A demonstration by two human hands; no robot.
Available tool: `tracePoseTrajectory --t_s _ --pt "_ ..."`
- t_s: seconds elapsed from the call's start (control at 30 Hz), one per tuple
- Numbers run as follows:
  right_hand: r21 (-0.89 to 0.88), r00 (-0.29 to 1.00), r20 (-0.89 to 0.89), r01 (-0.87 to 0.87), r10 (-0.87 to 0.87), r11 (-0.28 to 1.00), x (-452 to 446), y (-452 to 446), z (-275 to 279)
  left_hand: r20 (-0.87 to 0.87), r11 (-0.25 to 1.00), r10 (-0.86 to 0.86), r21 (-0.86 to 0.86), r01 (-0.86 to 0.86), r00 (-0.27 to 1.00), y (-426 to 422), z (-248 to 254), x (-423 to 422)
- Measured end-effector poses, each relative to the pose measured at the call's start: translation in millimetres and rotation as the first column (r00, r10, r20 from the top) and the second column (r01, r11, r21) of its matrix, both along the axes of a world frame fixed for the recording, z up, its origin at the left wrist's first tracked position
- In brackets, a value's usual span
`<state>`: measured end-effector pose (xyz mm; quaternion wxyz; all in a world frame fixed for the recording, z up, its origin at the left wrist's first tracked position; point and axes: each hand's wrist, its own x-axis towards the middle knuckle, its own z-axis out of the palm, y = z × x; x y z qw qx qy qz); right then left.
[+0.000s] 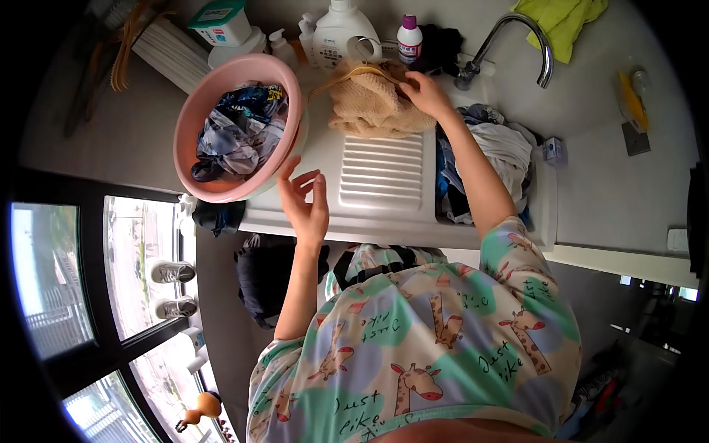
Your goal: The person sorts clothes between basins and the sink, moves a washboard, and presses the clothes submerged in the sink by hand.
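Observation:
A beige knit garment (373, 105) lies bunched on the white washboard counter (325, 177), at the top of its ribs. A thin golden clothes hanger (319, 89) rests across it; its left arm is bare, while its right end meets the fabric. My right hand (426, 96) pinches the garment at that right end, fingers partly hidden. Below and beside the pink basin (186, 125), my left hand (305, 207) is raised with fingers apart and holds nothing. Dark and grey clothes (240, 136) fill the basin.
The sink holds more clothes (502, 151) under a curved faucet (543, 52). Behind the counter stand a large white detergent bottle (343, 33) and a purple-capped bottle (409, 40). A yellow-green cloth (565, 26) lies at the back right. Shoes (173, 272) sit by the window at left.

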<state>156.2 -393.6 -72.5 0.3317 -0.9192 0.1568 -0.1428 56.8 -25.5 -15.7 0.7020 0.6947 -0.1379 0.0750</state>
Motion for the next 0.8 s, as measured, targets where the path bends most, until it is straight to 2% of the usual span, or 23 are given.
tracePoseTrajectory --t_s 0.03,0.07,0.13,0.2,0.27,0.33,0.4,0.5,0.53,0.6,0.63,0.67,0.73,0.8 --pt "0.039 0.992 -0.053 -0.111 0.113 0.993 -0.5 -4.2 -12.7 0.02 0.999 -0.03 0.014 0.03 0.999 -12.1 -0.4 -0.4" --pt "0.009 0.981 -0.022 -0.191 0.191 0.982 -14.8 8.6 -3.7 0.015 0.997 -0.076 0.023 0.076 0.997 -21.7 1.0 -0.4" --pt "0.14 0.956 0.257 -0.179 0.139 0.974 -40.7 35.9 7.9 -0.031 0.989 -0.139 0.042 0.141 0.99 -34.3 3.1 -2.7" --pt "0.184 0.936 0.344 -0.141 0.071 0.973 -77.8 67.3 21.3 -0.104 0.987 -0.155 0.035 0.16 0.982 -38.3 3.2 -5.8" --pt "0.355 0.917 0.397 -0.107 -0.046 0.929 -118.9 110.9 -0.8 -0.183 0.979 -0.195 0.031 0.203 0.964 -37.8 -6.8 -7.1" --pt "0.423 0.956 0.276 -0.029 -0.098 0.906 -162.1 156.6 -19.8 -0.27 0.955 -0.228 0.124 0.269 0.935 -36.5 -14.7 -10.3" --pt "0.502 0.965 0.23 -0.01 -0.122 0.865 -192.5 189.9 -40.0 -0.411 0.902 -0.271 0.207 0.379 0.87 -38.1 -13.9 -17.7" --pt "0.658 0.995 0.095 -0.033 -0.039 0.752 -203.5 187.8 -60.2 -0.411 0.857 -0.298 0.283 0.431 0.862 -45.3 -42.9 -30.3" --pt "0.63 0.995 0.094 -0.04 -0.025 0.776 -207.9 182.8 -58.3 -0.421 0.851 -0.291 0.296 0.433 0.859 -47.7 -48.6 -33.7" --pt "0.564 0.993 0.121 -0.066 -0.003 0.823 -200.9 168.9 -19.1 -0.373 0.853 -0.35 0.251 0.457 0.859 -54.7 -41.9 -37.8" --pt "0.605 0.976 0.218 -0.129 -0.008 0.786 -201.8 167.1 -8.4 -0.406 0.853 -0.372 0.206 0.48 0.835 -57.4 -31.3 -36.7" --pt "0.741 0.982 0.188 -0.131 -0.017 0.659 -205.6 165.5 -10.9 -0.356 0.869 -0.406 0.135 0.476 0.841 -61.4 -18.9 -34.4" --pt "0.768 0.942 0.335 -0.278 0.009 0.577 -195.5 175.5 43.4 -0.196 0.893 -0.413 0.106 0.437 0.89 -70.6 15.3 -24.9" --pt "0.585 0.838 0.545 -0.409 0.034 0.701 -170.6 192.3 59.6 -0.159 0.919 -0.33 0.173 0.355 0.931 -73.6 53.5 -7.2"
